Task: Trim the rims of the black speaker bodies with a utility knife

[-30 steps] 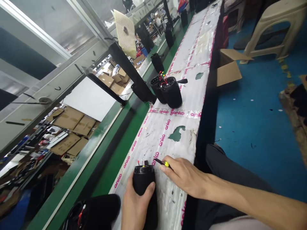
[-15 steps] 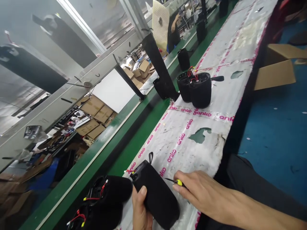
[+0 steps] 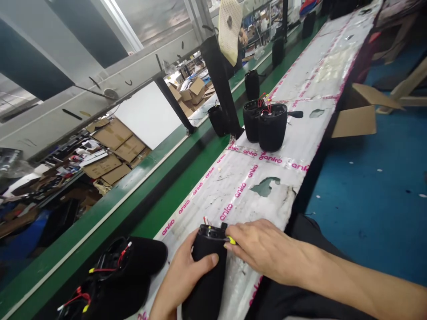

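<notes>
A black fabric-covered speaker (image 3: 207, 289) stands tilted in my left hand (image 3: 182, 273), fingers wrapped around its side and thumb across the front. Its open top end faces up, with a small wire connector sticking out. My right hand (image 3: 270, 253) is closed on a slim pointed tool (image 3: 231, 240) with a yellow and black handle. The tool is at the speaker's top rim, beside the strap; its tip is hidden. To the left lie two more black speakers, one farther (image 3: 150, 258) and one nearer (image 3: 116, 293), with red wires and yellow-and-white connectors at their open ends.
Two upright speakers (image 3: 272, 131) with red wires stand farther up the plastic-covered bench (image 3: 213, 195). A green conveyor line (image 3: 196, 164) with more black speakers runs along the left, beside a black post (image 3: 222, 84). An open cardboard box (image 3: 355, 121) is at the right, above the blue floor.
The held speaker has turned more upright, its open end now facing up. My left hand has shifted its grip, and my right hand has brought the tool left to the rim.
</notes>
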The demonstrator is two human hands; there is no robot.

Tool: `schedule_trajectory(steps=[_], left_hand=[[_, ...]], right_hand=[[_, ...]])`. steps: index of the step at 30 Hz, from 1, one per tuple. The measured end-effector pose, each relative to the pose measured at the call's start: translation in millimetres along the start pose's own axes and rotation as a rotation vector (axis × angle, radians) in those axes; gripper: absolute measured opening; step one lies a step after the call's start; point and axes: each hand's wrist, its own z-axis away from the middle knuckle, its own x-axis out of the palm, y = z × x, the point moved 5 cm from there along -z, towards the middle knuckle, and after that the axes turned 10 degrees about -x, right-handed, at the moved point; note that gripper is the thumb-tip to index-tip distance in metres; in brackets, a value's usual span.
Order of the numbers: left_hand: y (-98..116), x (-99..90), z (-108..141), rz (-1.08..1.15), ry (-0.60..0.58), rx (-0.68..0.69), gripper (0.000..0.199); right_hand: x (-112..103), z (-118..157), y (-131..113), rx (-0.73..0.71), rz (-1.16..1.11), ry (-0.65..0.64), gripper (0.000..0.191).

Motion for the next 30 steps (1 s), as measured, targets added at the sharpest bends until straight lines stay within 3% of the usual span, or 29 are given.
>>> schedule_trajectory(steps=[6, 12, 23, 30], left_hand=[[5.9, 8.1, 0.6, -0.525, 0.293, -0.039, 0.071], [4.6, 23.5, 4.5, -0.761, 0.444, -0.105, 0.079], [6.4, 26.4, 1.7, -0.84, 0.467, -0.157, 0.078], [5.4, 27.4, 1.2, -0.838, 0.466, -0.155, 0.079]], right_hand=[[9.3, 16.9, 10.6, 0.07, 0.066, -0.007, 0.015], [13.6, 13.4, 10.1, 0.075, 0.087, -0.068, 0.02], [20.1, 0.3, 9.1, 0.094, 0.009, -0.165, 0.021], [22.5, 3.4, 2.1, 0.088, 0.053, -0.133, 0.022]])
